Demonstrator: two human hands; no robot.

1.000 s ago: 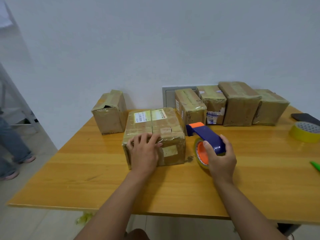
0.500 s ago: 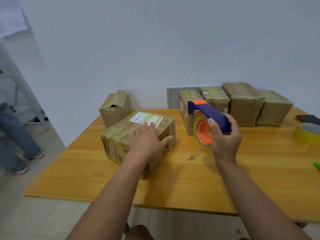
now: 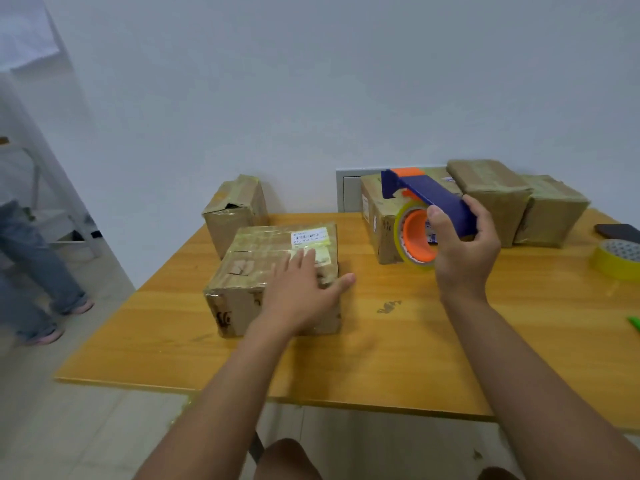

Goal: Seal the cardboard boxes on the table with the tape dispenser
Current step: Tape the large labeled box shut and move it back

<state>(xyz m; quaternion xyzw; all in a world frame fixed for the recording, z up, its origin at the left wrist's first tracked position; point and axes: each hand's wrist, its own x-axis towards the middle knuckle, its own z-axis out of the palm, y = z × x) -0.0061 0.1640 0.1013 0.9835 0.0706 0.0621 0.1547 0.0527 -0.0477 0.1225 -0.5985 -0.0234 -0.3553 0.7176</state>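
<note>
Setting: a plain white wall [image 3: 311, 81] behind an orange-yellow wooden table [image 3: 398, 348], pale floor to the left.
Landmark: the taped brown cardboard box with a white barcode label [image 3: 273, 268], lying on the table's left half.
Left hand [image 3: 301, 292]: rests flat on the labelled box's top near its right front corner, fingers straight and spread, thumb past the box's right edge.
Right hand [image 3: 460, 251]: raised above the table to the right of the labelled box, fingers and thumb wrapped round the handle of the blue tape dispenser with an orange hub and a roll of clear tape [image 3: 426, 216]; the dispenser is clear of the box, its orange-tipped front pointing left and away.
Behind the labelled box: a smaller dented cardboard box [image 3: 235, 209] by the wall.
Far right of it: a row of taped cardboard boxes [image 3: 495, 199] along the wall, partly hidden by the dispenser.
Right table edge: a yellow tape roll [image 3: 616, 259], a dark flat object [image 3: 620, 232], a green item [image 3: 633, 322].
Left of the table: another person's jeans-clad legs [image 3: 31, 271] on the floor.
</note>
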